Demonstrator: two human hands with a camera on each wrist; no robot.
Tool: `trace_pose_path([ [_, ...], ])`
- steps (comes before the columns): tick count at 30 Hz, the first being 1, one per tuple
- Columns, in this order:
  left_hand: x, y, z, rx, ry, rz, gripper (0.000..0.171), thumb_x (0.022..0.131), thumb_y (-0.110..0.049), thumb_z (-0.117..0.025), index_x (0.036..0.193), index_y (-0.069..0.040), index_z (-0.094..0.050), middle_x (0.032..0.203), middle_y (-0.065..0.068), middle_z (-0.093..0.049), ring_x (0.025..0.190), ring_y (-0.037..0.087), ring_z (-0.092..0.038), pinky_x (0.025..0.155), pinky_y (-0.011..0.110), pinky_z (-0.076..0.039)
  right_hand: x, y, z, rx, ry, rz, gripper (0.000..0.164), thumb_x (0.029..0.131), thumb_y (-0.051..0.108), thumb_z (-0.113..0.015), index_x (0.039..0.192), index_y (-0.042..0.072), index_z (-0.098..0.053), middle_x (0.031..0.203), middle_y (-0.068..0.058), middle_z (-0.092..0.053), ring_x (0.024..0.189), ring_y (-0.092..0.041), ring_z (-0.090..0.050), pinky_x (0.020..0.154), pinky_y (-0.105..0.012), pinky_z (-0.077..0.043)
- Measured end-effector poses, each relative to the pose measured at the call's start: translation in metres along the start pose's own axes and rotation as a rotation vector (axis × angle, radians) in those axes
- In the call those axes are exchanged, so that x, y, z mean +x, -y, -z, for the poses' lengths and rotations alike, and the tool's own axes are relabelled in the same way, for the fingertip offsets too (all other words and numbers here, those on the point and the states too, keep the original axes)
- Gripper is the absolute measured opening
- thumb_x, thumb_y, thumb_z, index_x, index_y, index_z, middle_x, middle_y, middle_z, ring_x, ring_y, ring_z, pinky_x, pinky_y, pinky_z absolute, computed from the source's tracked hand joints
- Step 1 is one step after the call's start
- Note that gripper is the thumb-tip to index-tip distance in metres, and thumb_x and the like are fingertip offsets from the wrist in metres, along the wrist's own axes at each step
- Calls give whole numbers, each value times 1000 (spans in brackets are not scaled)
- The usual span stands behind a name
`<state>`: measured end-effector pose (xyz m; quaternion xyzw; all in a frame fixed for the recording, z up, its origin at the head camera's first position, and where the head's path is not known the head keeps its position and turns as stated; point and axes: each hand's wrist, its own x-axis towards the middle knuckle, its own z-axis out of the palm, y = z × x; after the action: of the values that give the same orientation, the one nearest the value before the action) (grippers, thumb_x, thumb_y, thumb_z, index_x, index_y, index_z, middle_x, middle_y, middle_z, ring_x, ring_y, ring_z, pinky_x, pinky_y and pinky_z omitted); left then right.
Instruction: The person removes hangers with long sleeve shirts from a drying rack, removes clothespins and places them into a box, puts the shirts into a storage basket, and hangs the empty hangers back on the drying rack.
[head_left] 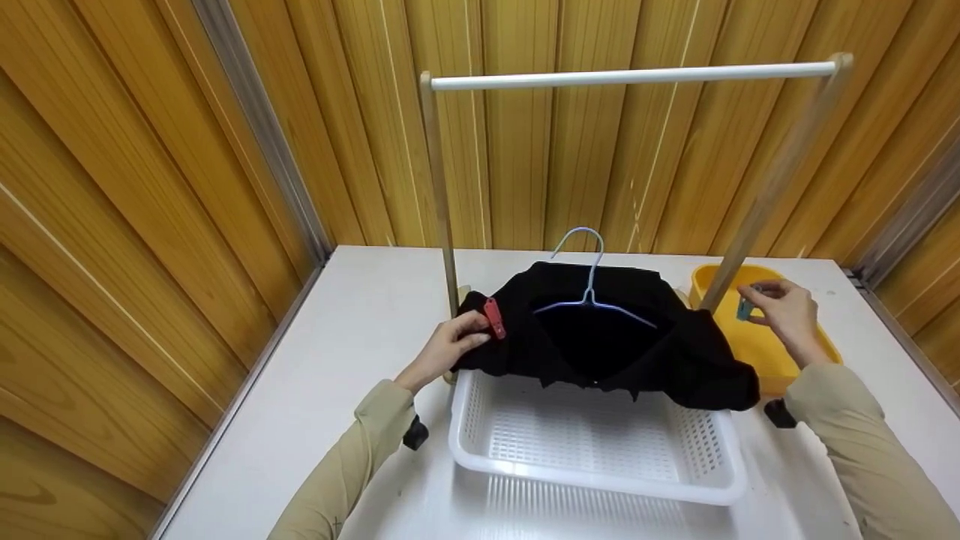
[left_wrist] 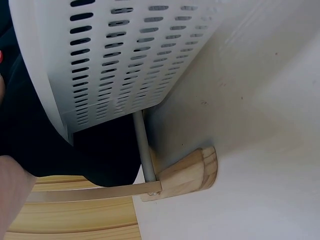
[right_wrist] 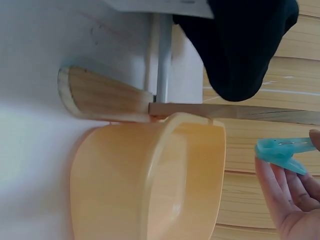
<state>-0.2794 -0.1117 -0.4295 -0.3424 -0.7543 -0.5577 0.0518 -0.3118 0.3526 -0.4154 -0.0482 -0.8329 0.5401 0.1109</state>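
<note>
A black shirt (head_left: 697, 349) lies across the back of a white basket (head_left: 600, 480), its neck opening toward me. Inside that opening sits a blue wire hanger (head_left: 590, 297), with its hook standing up. At the shirt's left end, a red clothespin (head_left: 494, 318) is clipped to the cloth. My left hand (head_left: 448, 343) grips the cloth right beside this clothespin; its fingertips are partly hidden by the fabric. Over the yellow tub, my right hand (head_left: 789, 311) pinches a teal clothespin (right_wrist: 282, 150) between thumb and fingers, apart from the shirt.
A rack with a white top bar (head_left: 637, 76) and wooden posts stands behind the basket. The yellow tub (right_wrist: 115, 185) is by its right post, close to a wooden foot (right_wrist: 107, 95). Wood-patterned walls border the white table (head_left: 360, 300).
</note>
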Motion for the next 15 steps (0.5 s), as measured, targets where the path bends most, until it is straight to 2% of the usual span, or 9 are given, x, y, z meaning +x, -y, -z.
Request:
trace_pose_path([
  [7,-1,1,0,5,5,4,11,69,-1,-46,81,0,-45,75,10,-48,70,19,-43,63,28,-32,12,-10,0,-122,96,-16,56,63,39,-49,95,-6,-38,84,-16,-40,70,-25,-45,50,-29,-39],
  [11,-1,9,1,28,3,10,12,69,-4,-47,81,-4,-46,76,5,-49,71,15,-43,64,26,-32,25,-25,3,-140,233,-48,51,60,36,-54,86,-7,-44,75,-16,-46,62,-22,-47,48,-32,-39],
  [15,-1,20,1,47,8,13,12,69,-10,-49,81,-9,-47,76,-1,-49,72,11,-43,64,24,-32,27,-29,4,-260,353,-115,52,59,37,-54,82,-9,-46,71,-16,-47,58,-23,-47,48,-32,-39],
])
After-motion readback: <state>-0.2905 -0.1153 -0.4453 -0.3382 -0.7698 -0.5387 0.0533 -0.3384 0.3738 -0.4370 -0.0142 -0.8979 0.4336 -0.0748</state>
